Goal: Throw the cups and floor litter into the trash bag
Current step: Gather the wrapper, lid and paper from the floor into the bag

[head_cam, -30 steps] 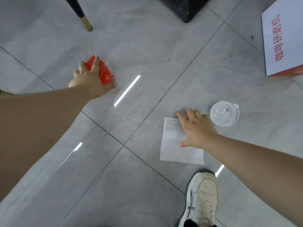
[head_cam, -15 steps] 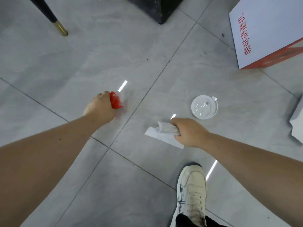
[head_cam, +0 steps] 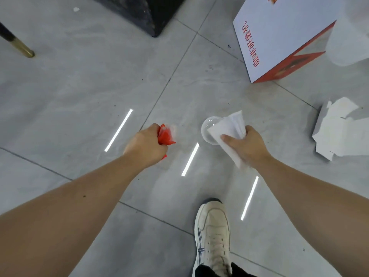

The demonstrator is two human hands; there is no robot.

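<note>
My left hand (head_cam: 146, 145) is closed around a crumpled red wrapper (head_cam: 165, 134), held above the grey tile floor. My right hand (head_cam: 246, 145) grips a folded white sheet of paper (head_cam: 229, 129), lifted off the floor. A clear plastic cup lid (head_cam: 207, 126) lies on the tiles just behind the paper, partly hidden by it. Torn white paper or card (head_cam: 339, 128) lies on the floor at the right edge. A small white scrap (head_cam: 76, 9) lies far off at the top left. No trash bag is in view.
A white and red cardboard box (head_cam: 279, 37) stands at the upper right, with a pale translucent object (head_cam: 349, 43) beside it. A black block (head_cam: 147, 13) sits at the top centre, a chair leg (head_cam: 17, 44) at the left. My white shoe (head_cam: 212, 232) is below.
My right hand has lifted the white paper off the floor and folded it in its grip. My left hand has drawn closer with the red wrapper. The view has shifted toward the box.
</note>
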